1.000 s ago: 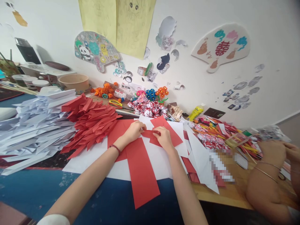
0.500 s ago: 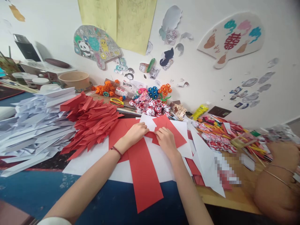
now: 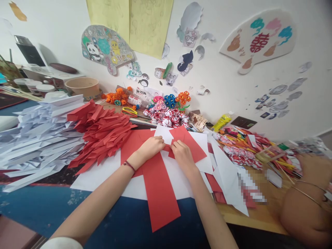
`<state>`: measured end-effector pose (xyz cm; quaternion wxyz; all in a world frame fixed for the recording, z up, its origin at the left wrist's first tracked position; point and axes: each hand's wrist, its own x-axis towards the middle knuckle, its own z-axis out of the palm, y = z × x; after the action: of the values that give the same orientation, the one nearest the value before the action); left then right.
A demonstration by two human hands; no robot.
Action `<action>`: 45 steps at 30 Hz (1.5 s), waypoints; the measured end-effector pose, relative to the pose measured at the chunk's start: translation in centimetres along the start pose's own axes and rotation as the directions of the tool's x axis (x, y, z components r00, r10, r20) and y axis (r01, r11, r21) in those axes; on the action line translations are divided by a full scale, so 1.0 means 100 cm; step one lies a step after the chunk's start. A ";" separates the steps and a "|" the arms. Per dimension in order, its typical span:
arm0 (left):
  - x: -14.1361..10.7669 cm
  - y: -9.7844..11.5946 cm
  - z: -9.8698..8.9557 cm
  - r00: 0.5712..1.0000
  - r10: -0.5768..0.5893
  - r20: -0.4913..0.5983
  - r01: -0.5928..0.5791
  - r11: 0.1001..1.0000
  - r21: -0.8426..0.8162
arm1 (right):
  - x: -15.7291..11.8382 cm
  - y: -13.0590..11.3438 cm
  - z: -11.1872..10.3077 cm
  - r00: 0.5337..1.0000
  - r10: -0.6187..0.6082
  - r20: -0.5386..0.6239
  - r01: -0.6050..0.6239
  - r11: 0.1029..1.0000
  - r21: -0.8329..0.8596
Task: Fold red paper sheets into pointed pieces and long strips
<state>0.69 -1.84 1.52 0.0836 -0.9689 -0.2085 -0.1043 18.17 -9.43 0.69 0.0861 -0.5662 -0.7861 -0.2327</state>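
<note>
Over the stacked sheets, my left hand (image 3: 151, 145) and my right hand (image 3: 183, 154) face each other with fingertips pinched. Between them shows a small piece of red paper (image 3: 167, 147), apparently a folded edge; the fingers hide most of it. A long red paper strip (image 3: 162, 197) runs from under my left hand towards me, past the edge of the white sheets (image 3: 106, 173). Another red sheet (image 3: 195, 148) lies beneath my right hand, and a small white paper (image 3: 164, 131) lies just beyond both hands.
Piles of folded white strips (image 3: 46, 138) and folded red strips (image 3: 103, 133) rise at left. Red-and-white paper flowers (image 3: 168, 118) and a yellow bottle (image 3: 221, 121) stand along the wall. Another person's arm (image 3: 306, 207) rests at the right edge, near loose white paper (image 3: 228, 173).
My hands stay almost in place, with small finger movements at the red paper. The view has shifted slightly; the piles and sheets look the same.
</note>
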 end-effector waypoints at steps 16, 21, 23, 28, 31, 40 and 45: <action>-0.009 -0.002 -0.002 0.996 -0.045 -0.080 0.039 0.996 -0.079 | -0.008 -0.003 -0.003 0.992 0.115 0.045 -0.121 0.975 0.188; -0.004 0.006 0.004 0.992 -0.025 -0.121 0.023 0.999 -0.023 | -0.008 -0.008 0.001 0.991 0.129 0.032 -0.132 0.974 0.182; -0.003 0.007 0.005 0.992 -0.024 -0.128 0.023 1.000 -0.004 | -0.008 -0.010 0.003 0.987 0.153 0.040 -0.157 0.973 0.167; -0.008 0.004 0.003 0.983 -0.080 -0.164 0.076 0.997 -0.033 | -0.008 -0.013 0.000 0.974 0.220 0.045 -0.224 0.963 0.148; -0.009 0.001 0.002 0.975 -0.145 -0.171 0.129 0.987 -0.101 | -0.010 -0.012 -0.001 0.965 0.257 0.045 -0.261 0.947 0.186; 0.011 -0.006 0.016 0.911 -0.376 -0.171 0.298 0.885 -0.358 | -0.003 -0.007 0.005 0.922 0.386 -0.011 -0.351 0.850 0.393; 0.016 -0.010 0.021 0.906 -0.403 -0.128 0.292 0.816 -0.498 | -0.001 0.000 0.013 0.889 0.457 -0.035 -0.370 0.761 0.533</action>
<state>2.06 0.13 0.04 -0.1496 -0.8865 -0.3405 -0.2751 18.32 -8.89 -0.52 0.3467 -0.6613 -0.6643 -0.0357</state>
